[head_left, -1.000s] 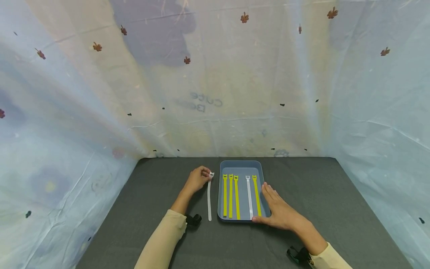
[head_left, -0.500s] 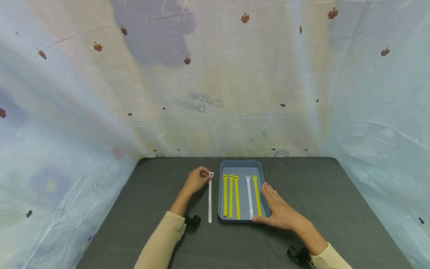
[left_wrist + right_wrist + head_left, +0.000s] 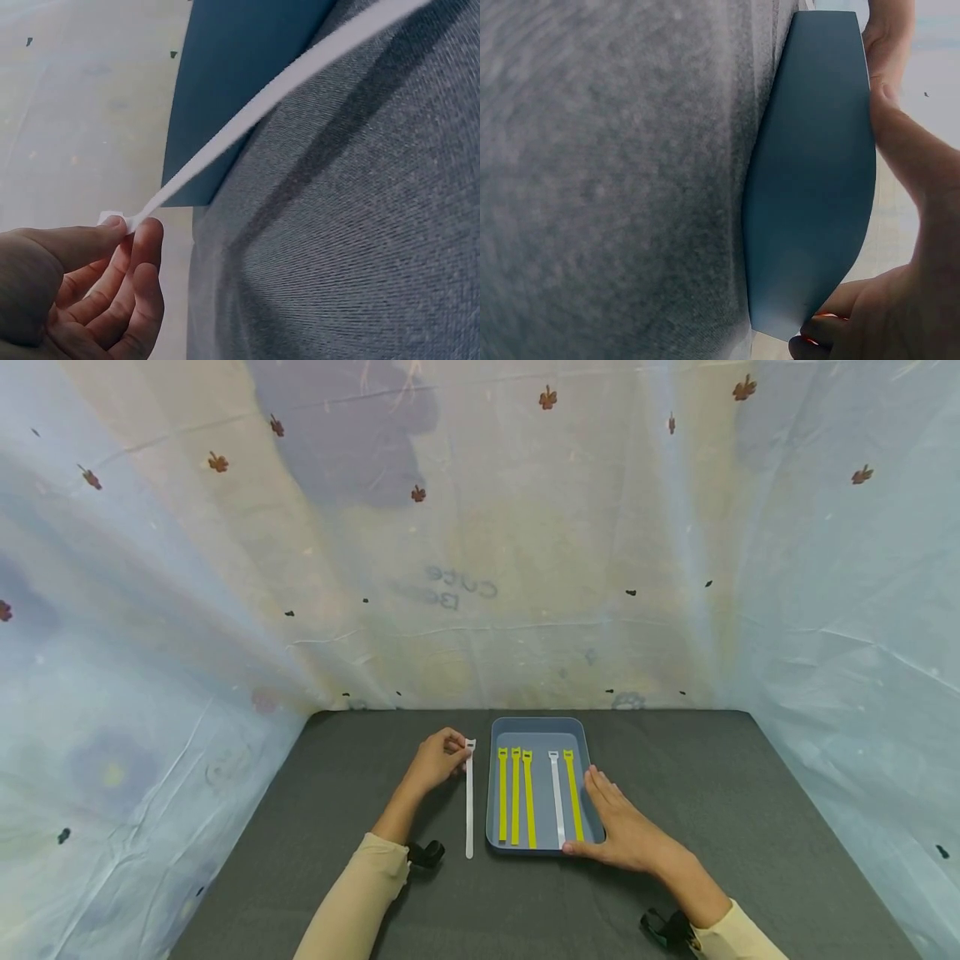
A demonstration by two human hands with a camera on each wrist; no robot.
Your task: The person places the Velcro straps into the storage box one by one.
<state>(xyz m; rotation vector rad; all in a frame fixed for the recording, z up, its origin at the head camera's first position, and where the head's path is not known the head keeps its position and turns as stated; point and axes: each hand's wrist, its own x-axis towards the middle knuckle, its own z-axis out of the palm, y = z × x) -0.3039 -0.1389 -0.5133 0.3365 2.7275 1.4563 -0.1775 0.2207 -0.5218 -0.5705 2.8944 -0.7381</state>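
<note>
My left hand (image 3: 437, 760) pinches a white hook-and-loop cable tie (image 3: 469, 810) by its slotted head, left of the tray. In the left wrist view the tie (image 3: 281, 86) slants up from thumb and fingertips, over its shadow on the cloth. The blue-grey tray (image 3: 536, 727) holds three yellow cable ties (image 3: 515, 810) at left. A white tie (image 3: 557, 802) and another yellow tie (image 3: 573, 797) lie at its right, with a gap between the two groups. My right hand (image 3: 626, 831) rests on the tray's front right corner, fingers extended along the right rim, thumb at the front.
Dark grey cloth (image 3: 525, 910) covers the table. A pale patterned plastic sheet (image 3: 480, 527) rises behind it and at both sides. Black straps (image 3: 427, 854) sit around both wrists. The right wrist view shows the tray's outer wall (image 3: 814, 165) standing on the cloth.
The white tie in my left hand has swung from slightly bent to straight, its lower end lining up with the tray's left side. My left hand rose slightly; my right hand stayed put.
</note>
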